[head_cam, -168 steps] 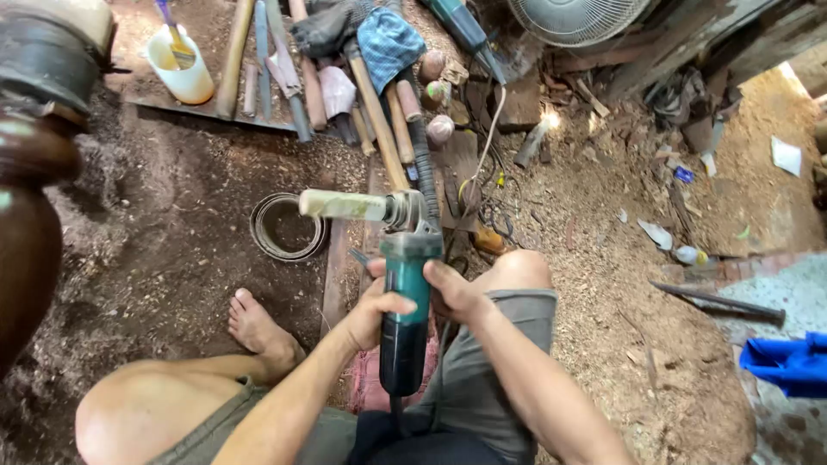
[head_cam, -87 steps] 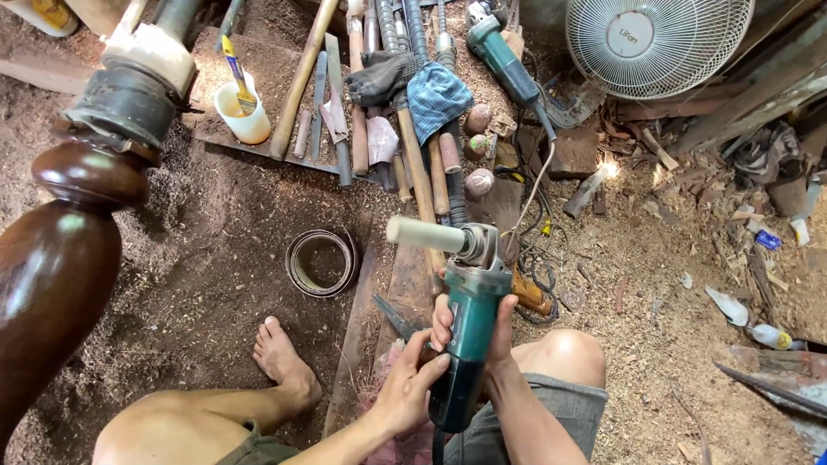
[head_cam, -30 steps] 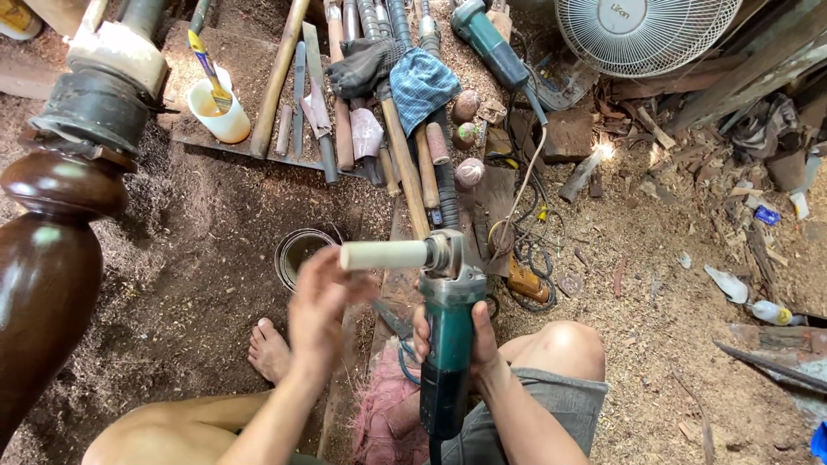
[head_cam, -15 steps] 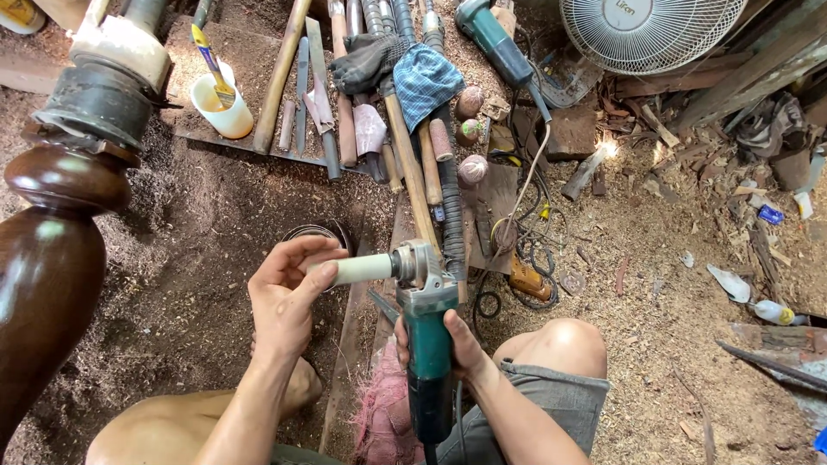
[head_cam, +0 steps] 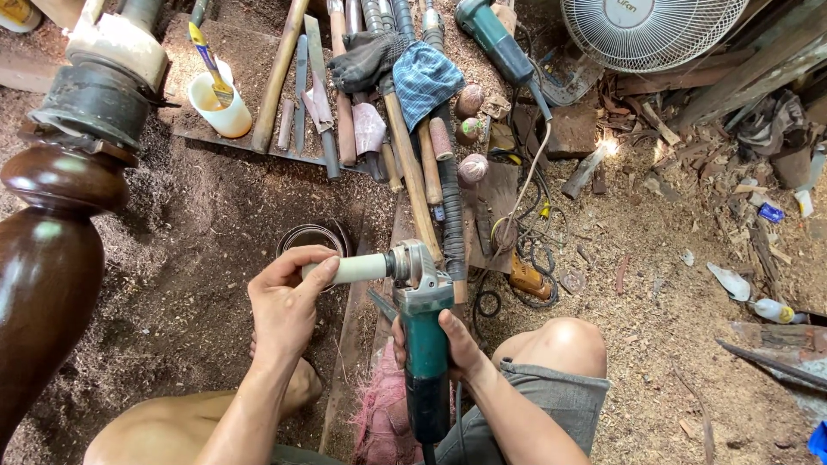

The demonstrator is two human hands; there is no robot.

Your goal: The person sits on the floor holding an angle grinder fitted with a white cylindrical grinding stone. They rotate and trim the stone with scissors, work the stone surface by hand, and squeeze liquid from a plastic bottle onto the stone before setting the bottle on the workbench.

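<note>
now, left to right across the head view:

turned post: a dark, glossy turned wooden post (head_cam: 47,258) fills the left edge, well apart from both hands.

cup: a pale plastic cup (head_cam: 220,105) with a brush in it stands on the board at upper left.

left hand: the left hand (head_cam: 284,301) is closed around the pale side handle (head_cam: 353,269) of the grinder, fingers wrapped over its outer end. 2.9 s ago this hand lay on the body beside the other one; by 1.0 s ago it had gone up to the handle, and it has held there since.

tin: a round metal tin (head_cam: 312,237) sits on the sawdust just behind the left hand, partly hidden by it.

angle grinder: the green angle grinder (head_cam: 426,344) is held above the lap, head pointing away, side handle sticking out to the left. i cannot tell whether the handle is being turned.

right hand: the right hand (head_cam: 452,349) is clenched around the green body, thumb on top. judged from this, the tool is now gripped at 2 points.

tool row: long wooden handles, chisels, a dark glove (head_cam: 366,58) and a blue checked cloth (head_cam: 425,79) lie ahead of the grinder head, near it.

second grinder: another green grinder (head_cam: 493,39) lies at top centre, its cord trailing down.

cords: loose cables (head_cam: 525,250) coil on the ground just right of the tool.

fan: a white fan (head_cam: 650,30) stands at upper right, well apart.
</note>
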